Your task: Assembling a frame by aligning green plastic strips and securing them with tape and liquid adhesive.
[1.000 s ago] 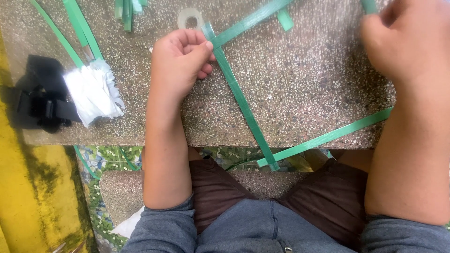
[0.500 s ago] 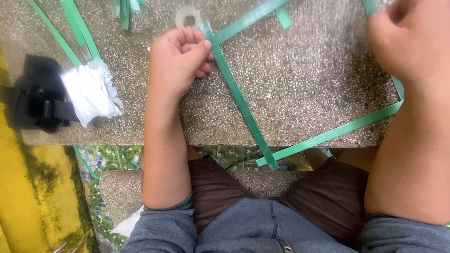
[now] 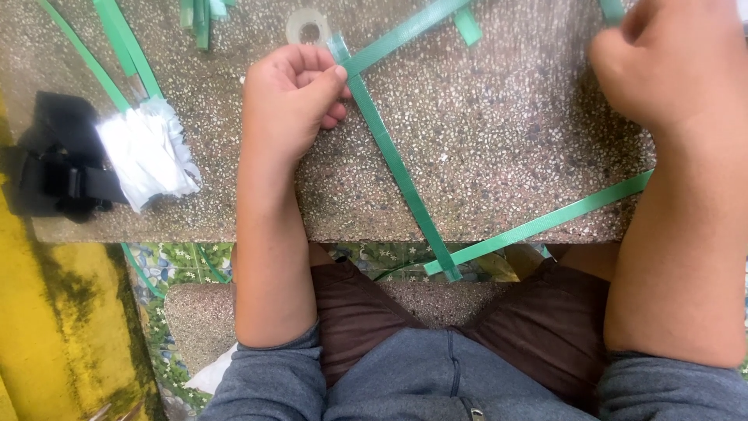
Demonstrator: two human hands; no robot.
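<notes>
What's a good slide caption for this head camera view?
Left hand pinches crossed green strips on a speckled stone table; right hand grips another strip, tape roll nearby.

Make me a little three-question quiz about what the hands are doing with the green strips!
1. True or false: the left hand pinches a green strip.
2. What lies just above the left hand: A) a clear tape roll, B) scissors, C) a cup?
3. What kind of surface do the strips lie on?

Key: 1 true. 2 A. 3 A speckled stone table.
</notes>
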